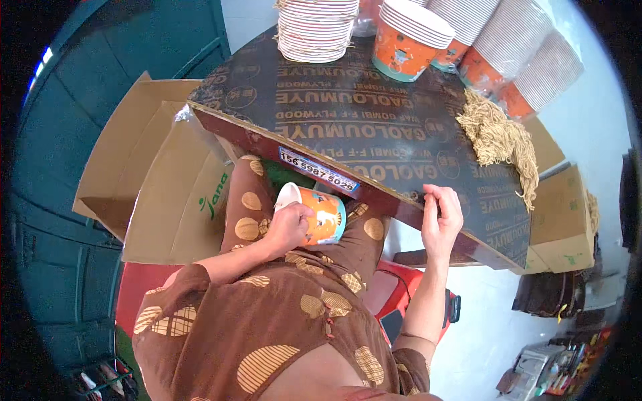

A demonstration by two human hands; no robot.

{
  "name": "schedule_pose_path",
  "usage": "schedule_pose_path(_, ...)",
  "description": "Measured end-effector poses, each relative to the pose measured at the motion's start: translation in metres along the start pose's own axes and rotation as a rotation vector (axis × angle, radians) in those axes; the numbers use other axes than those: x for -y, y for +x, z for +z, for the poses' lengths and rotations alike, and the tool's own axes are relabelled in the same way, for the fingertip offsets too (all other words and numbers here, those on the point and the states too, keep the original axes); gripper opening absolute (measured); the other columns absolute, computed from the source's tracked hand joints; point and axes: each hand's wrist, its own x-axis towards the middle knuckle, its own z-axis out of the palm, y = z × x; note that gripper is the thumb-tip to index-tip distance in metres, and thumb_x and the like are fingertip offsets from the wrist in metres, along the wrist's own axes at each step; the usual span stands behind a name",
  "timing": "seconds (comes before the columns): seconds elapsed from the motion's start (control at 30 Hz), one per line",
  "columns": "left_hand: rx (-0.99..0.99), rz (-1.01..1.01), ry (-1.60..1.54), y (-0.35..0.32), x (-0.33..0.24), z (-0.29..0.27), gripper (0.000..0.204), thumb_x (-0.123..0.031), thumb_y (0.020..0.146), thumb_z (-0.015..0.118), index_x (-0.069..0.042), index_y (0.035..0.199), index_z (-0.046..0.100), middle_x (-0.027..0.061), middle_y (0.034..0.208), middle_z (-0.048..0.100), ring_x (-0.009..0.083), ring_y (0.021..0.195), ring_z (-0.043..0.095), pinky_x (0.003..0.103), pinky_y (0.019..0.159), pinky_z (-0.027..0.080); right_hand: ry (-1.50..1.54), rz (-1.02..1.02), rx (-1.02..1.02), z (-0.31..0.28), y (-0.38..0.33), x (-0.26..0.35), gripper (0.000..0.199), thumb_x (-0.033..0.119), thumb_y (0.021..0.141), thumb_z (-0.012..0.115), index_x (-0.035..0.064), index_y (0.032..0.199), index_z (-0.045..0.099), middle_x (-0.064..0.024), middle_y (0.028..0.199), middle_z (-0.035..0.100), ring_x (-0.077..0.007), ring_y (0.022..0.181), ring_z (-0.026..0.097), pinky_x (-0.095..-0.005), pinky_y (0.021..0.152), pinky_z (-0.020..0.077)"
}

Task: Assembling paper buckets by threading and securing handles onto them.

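Held the orange paper cup (324,217) tipped on its side over the lap (364,244), just below the near edge of the dark table (314,127), mouth toward the left and teal base toward the right. Clamped its wall close to the mouth with the left hand (287,227), presumably for a firm hold near the stiffer rim, and likely used the lap as a low, steady place to work. Rested or hovered the right hand (441,217) at the table edge, well apart from the cup, fingers curled in; could not tell, at that angle, whether pinching something thin or nothing. Saw a slice of pale inner wall through the cup's mouth. Had, across the table, a stack draped with tan strands (317,30), an orange stack (408,50) and wrapped stacks (511,47), cup inside cup, seemingly nested to save room. Had a tan bundle of strands (498,130) lying over the right edge, ends hanging, perhaps for easy reach. Saw an open cardboard box (180,194) at left, flaps spread, and another carton (562,224) at right.
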Motion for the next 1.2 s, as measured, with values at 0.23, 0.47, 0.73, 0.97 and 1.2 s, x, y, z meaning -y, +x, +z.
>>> schedule_pose_path(0.23, 0.197, -0.168, -0.207, -0.019, -0.062, -0.105, 0.021, -0.001, 0.082, 0.051, 0.002, 0.095, 0.067, 0.0071, 0.077, 0.064, 0.0135, 0.072, 0.059, 0.029, 0.063, 0.048, -0.002, -0.041, 0.001, 0.0, 0.0, 0.001, 0.013, -0.006, 0.086, 0.055, -0.001, 0.093, 0.065, -0.0086, 0.083, 0.06, -0.0177, 0.077, 0.057, -0.0269, 0.069, 0.0456)
schedule_pose_path(0.47, -0.233, 0.129, -0.529, -0.022, -0.093, -0.234, 0.037, -0.004, 0.081, 0.06, -0.001, 0.117, 0.056, 0.0032, 0.111, 0.061, 0.0116, 0.104, 0.057, 0.026, 0.092, 0.045, 0.004, -0.027, -0.04, 0.0, -0.002, 0.0, 0.014, -0.005, 0.082, 0.057, 0.002, 0.09, 0.065, -0.009, 0.079, 0.061, -0.0225, 0.073, 0.058, -0.0307, 0.068, 0.0451)
schedule_pose_path(0.73, -0.412, 0.38, -0.976, 0.04, -0.083, -0.27, 0.043, -0.006, 0.088, 0.061, 0.007, 0.126, 0.045, 0.0154, 0.122, 0.056, 0.0197, 0.107, 0.059, 0.031, 0.096, 0.048, -0.053, -0.009, -0.038, 0.001, 0.0, 0.003, 0.013, -0.005, 0.08, 0.056, 0.0025, 0.088, 0.064, -0.01, 0.079, 0.061, -0.0253, 0.073, 0.058, -0.0332, 0.069, 0.0446)
schedule_pose_path(0.97, 0.065, 0.113, -1.294, 0.131, -0.061, -0.195, 0.034, -0.003, 0.089, 0.058, 0.004, 0.12, 0.05, 0.0146, 0.116, 0.06, 0.021, 0.104, 0.061, 0.035, 0.093, 0.051, -0.051, -0.056, -0.046, 0.003, 0.001, 0.005, 0.013, -0.005, 0.08, 0.057, 0.0019, 0.088, 0.065, -0.01, 0.079, 0.062, -0.0261, 0.074, 0.059, -0.0341, 0.068, 0.0445)
schedule_pose_path(1.2, -0.06, -0.092, -0.295, 0.163, -0.055, -0.198, 0.025, -0.001, 0.088, 0.049, 0.003, 0.111, 0.058, 0.013, 0.1, 0.065, 0.0234, 0.089, 0.065, 0.035, 0.08, 0.053, -0.053, -0.075, -0.025, 0.0, 0.002, 0.004, 0.012, -0.006, 0.082, 0.057, 0.0004, 0.09, 0.064, -0.0098, 0.08, 0.061, -0.0236, 0.075, 0.058, -0.031, 0.069, 0.0448)
